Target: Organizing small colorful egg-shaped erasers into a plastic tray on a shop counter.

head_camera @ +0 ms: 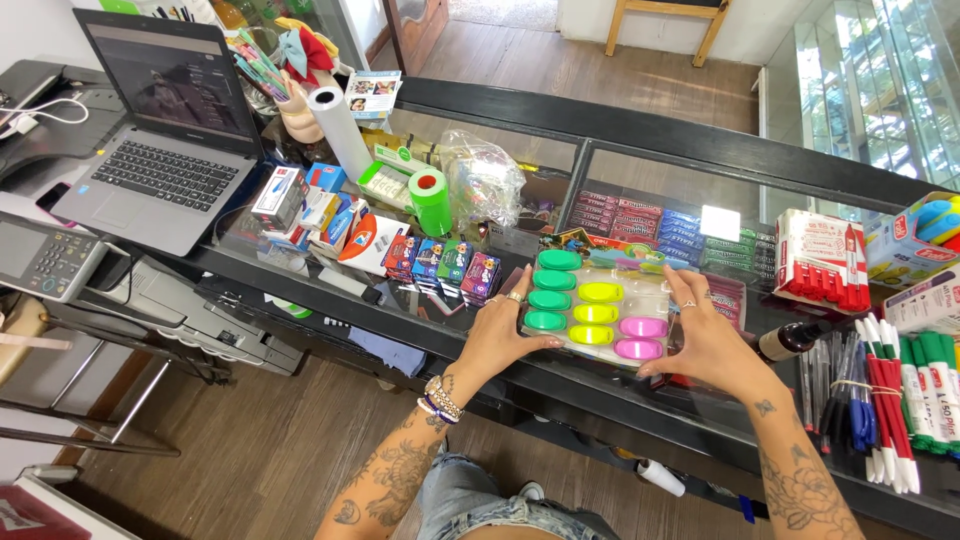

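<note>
Green, yellow and pink ovals fill a clear plastic pack [597,308] lying on the glass worktop [640,170]. Left hand [497,335] and right hand [708,340] clasp its sides, fingers [518,298] spread, pack between them.

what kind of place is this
Most likely a small stationery shop. A glass display counter holds boxed goods, bundled pens and markers lie on top, and both hands hold a clear pack of coloured highlighters.
</note>
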